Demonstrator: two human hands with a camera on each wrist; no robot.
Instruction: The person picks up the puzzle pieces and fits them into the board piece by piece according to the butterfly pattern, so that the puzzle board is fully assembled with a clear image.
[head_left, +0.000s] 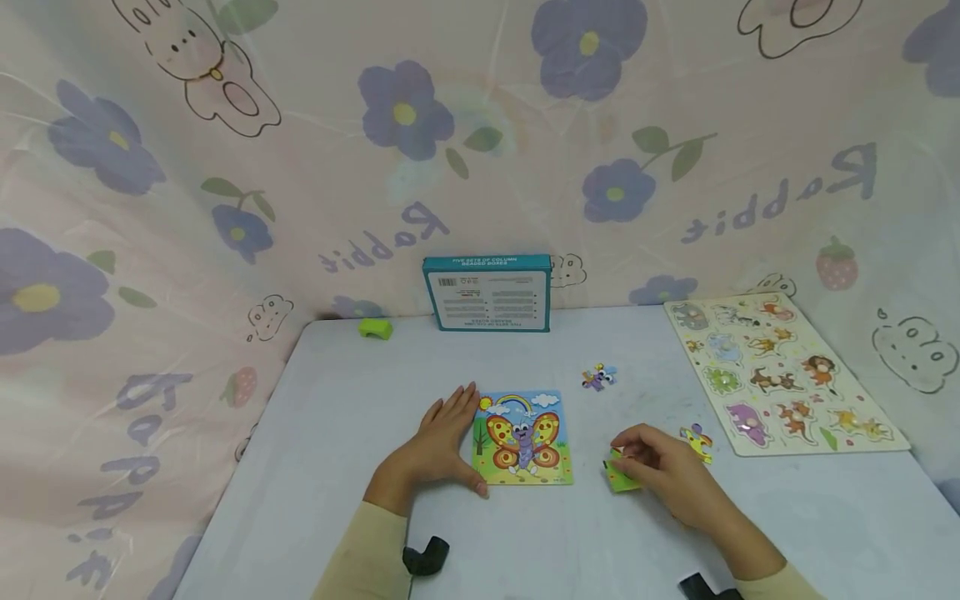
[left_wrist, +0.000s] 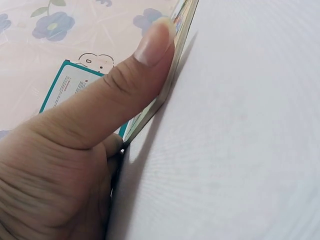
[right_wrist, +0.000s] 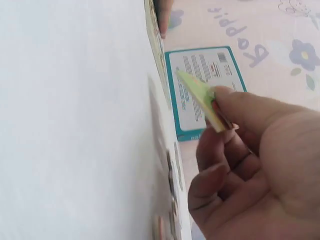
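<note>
Pinching green puzzle piece (head_left: pixel 618 477) between fingers: right hand (head_left: pixel 667 473). Butterfly puzzle board (head_left: pixel 523 439) against spread fingers of left hand (head_left: pixel 435 450).

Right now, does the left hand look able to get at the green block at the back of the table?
Probably yes: the left hand touches the butterfly picture, and nothing visible stands between that hand and the green block, though it would likely have to stretch forward.

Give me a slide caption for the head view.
The left hand touches a butterfly picture while the right hand pinches a green piece.
</note>
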